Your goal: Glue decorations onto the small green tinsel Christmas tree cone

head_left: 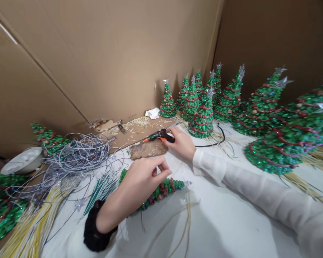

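Note:
My right hand (181, 143) grips a black and orange glue gun (159, 136), its nozzle pointing left over a brown slab (148, 149) on the white table (226, 222). My left hand (144, 177) hovers over a small green sequin tree (161, 190) that lies on its side, tip pointing right. Its fingers are pinched together near the tree's top; whether anything small sits between them is too fine to see. A silver star (187, 183) sits at the lying tree's tip. A black scrunchie (95, 233) is on my left wrist.
Several finished green trees with red garlands and silver stars (203, 116) stand along the back and right side (274, 143). A tangle of grey wire (75, 154), yellow strands (29, 229) and a white bowl (23, 161) lie at left. Cardboard walls (110, 53) enclose the table. The glue gun's black cord (218, 139) runs rightward.

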Motion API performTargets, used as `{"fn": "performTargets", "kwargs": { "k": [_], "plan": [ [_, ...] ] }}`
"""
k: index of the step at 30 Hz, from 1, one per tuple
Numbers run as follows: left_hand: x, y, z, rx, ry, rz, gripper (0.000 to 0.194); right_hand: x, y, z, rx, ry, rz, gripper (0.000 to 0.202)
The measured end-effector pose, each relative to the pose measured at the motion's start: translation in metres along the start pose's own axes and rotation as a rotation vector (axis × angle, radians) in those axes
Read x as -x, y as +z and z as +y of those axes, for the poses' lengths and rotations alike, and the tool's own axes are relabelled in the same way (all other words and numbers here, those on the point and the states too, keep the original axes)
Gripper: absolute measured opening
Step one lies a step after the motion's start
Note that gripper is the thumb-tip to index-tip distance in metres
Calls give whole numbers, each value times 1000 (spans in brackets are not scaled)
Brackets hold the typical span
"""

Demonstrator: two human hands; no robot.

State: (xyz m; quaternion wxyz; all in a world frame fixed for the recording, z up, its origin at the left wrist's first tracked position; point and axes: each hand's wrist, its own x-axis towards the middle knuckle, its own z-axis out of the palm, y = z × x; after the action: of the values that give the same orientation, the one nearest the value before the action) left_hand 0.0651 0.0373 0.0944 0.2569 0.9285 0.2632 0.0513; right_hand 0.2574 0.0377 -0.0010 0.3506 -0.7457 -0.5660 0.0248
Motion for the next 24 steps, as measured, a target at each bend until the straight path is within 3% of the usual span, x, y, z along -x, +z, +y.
{"fn": "performTargets", "kwargs": {
  "k": [7,13,18,24],
  "plan": [
    [0,-3,3,13,-17,-19,19,-4,6,6,62,71,-112,44],
    [-2,0,-5,63,-45,-31,14,-18,0,17,53,171,-233,18],
    [-4,1,-7,16,-16,-83,11,-26,-3,29,-410,255,-221,19],
    [-3,0,-7,-35,1,-125,15,-20,-8,26,-895,371,-313,10]
  ]
}}
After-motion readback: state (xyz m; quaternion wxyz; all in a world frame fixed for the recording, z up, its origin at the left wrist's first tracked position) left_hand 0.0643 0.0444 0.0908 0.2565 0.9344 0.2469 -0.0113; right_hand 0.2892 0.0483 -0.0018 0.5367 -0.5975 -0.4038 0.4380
